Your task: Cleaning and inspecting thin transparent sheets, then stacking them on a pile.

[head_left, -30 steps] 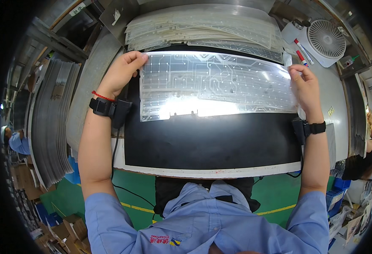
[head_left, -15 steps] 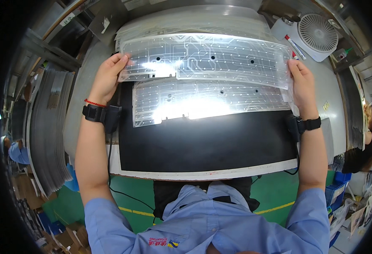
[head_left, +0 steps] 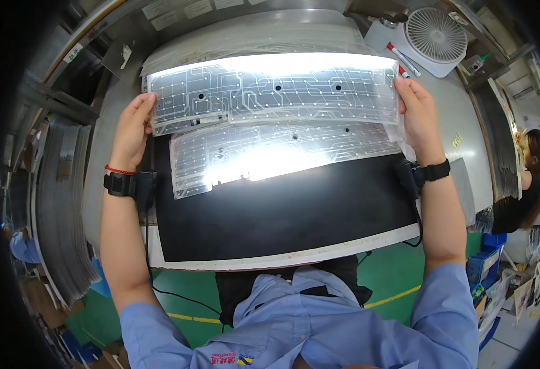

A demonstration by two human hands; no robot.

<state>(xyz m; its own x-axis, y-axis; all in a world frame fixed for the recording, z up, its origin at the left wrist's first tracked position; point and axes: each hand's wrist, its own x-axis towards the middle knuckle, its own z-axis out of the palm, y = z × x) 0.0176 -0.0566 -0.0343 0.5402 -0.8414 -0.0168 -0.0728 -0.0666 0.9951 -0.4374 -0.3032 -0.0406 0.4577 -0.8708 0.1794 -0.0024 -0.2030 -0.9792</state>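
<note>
Between my two hands a clear flexible circuit sheet (head_left: 276, 92), printed with fine traces, dots and a few black spots, is held up by its short ends. My left hand (head_left: 136, 126) pinches its left end. At the right end, my right hand (head_left: 417, 111) grips the edge between thumb and fingers. Below and nearer to me, a second circuit sheet (head_left: 282, 144) lies slanted on a black mat (head_left: 294, 215), its upper part covered by the held one. Strong glare hides some of its print.
Behind the held sheet lies a stack of clear sheets (head_left: 264, 37). A white fan (head_left: 437, 37), a capped container (head_left: 382, 31) and markers (head_left: 405, 58) stand at the back right. Stacked grey sheets (head_left: 64, 203) rise at the left. Another person (head_left: 528, 178) is at the far right.
The held sheet has tilted, its glare shifting from the lower left to the top edge. Both hands keep their grip. The whole view has turned and shifted slightly.
</note>
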